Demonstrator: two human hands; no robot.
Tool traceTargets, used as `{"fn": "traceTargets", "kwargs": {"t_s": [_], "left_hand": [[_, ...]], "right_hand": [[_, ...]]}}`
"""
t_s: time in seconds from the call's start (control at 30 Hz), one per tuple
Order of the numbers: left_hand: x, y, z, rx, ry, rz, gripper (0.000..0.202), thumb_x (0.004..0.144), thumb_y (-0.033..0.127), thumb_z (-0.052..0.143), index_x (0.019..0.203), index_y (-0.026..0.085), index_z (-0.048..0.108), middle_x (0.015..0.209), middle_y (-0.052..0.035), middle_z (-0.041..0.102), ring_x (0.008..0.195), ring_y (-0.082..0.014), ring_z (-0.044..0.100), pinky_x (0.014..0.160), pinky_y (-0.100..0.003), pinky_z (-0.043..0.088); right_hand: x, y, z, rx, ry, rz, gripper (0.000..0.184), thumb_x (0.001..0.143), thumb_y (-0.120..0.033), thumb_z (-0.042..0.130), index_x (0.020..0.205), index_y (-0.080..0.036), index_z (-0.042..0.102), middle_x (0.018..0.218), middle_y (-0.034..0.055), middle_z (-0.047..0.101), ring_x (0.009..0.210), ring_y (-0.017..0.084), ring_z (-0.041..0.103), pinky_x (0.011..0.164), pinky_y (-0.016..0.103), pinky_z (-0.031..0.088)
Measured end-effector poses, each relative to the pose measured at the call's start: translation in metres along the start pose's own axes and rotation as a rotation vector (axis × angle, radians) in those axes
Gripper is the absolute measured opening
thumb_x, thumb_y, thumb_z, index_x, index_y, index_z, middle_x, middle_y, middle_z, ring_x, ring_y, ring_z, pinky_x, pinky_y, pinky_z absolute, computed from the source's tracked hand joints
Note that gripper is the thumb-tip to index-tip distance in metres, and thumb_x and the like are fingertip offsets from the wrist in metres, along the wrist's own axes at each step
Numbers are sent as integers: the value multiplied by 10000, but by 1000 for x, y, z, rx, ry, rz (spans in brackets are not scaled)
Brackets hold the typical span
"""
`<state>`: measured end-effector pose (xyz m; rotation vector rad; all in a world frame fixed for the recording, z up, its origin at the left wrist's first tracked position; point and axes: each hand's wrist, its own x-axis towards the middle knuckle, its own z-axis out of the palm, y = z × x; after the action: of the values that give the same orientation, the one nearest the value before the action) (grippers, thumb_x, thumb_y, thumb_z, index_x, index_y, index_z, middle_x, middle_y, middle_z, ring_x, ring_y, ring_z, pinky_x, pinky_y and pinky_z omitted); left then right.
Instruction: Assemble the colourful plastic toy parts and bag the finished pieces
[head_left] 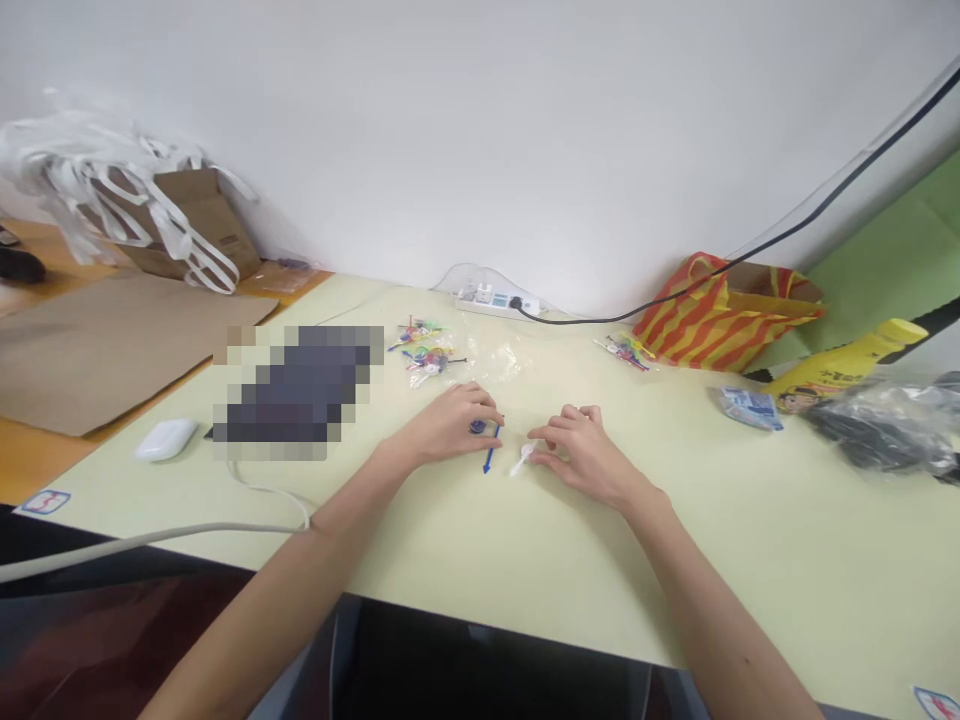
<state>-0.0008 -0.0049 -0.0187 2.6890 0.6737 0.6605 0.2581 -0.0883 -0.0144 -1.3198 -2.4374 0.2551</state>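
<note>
Between the thumb and fingers of my left hand [457, 425] is a blue plastic arrow [490, 458], its head pointing toward the table's front edge. A dark blue round part shows under the fingers. Just to the right, my right hand [581, 450] pinches a white plastic arrow [519, 464] with a round part partly hidden by the fingertips. Both hands are low over the pale table [450, 540], and the two arrows are apart. Beyond my left hand, a pile of colourful small plastic pieces [431, 358] lies by a clear plastic bag [499, 352].
Another bunch of coloured pieces [628, 350] lies before a red-and-yellow striped bag [712, 325]. A power strip [499, 302] stands along the wall. On the right are a yellow bottle [847, 368] and dark plastic wrap [889, 425]. A white earphone case [166, 440] and a cable [187, 530] are left.
</note>
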Motion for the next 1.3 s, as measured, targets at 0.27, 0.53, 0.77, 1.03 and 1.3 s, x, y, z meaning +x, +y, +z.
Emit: {"fn": "traceTargets", "kwargs": {"t_s": [0.27,0.53,0.77,1.03,1.3], "left_hand": [[10,18,6,-12,3,25,222,969,381,626,1106,245,736,1008,-69,721,985,-221,632,916,-375,461],[13,35,21,-98,-7,-7,379,931,364,690,1287,248,628,910,-14,729,856,-173,674,849,-314,494],[14,37,18,-232,245,-19,209,921,336,709,1095,224,740,918,-30,779,825,-154,716,792,-266,531],[17,45,23,-387,359,-106,155,938,315,681,944,185,765,825,-42,765,709,-139,695,672,-239,535],[16,47,23,-520,249,-108,169,949,300,660,1024,170,737,867,-47,773,703,-129,697,672,-227,549]], "right_hand": [[3,-5,11,-110,-16,-9,155,996,-158,557,987,-216,701,829,57,655,899,221,496,799,393,264],[-1,-7,8,-53,133,1,180,906,-151,654,1067,-230,664,1253,118,543,1150,286,436,906,426,345],[3,-6,2,542,243,77,118,946,-252,641,1057,-237,607,1132,70,626,1071,229,556,972,439,442],[9,-16,6,1166,210,215,302,883,-405,721,1099,-217,626,1024,57,691,919,183,660,796,327,512],[13,-14,6,1321,261,272,303,760,-413,843,895,-187,693,842,39,715,734,162,658,717,319,512]]}}
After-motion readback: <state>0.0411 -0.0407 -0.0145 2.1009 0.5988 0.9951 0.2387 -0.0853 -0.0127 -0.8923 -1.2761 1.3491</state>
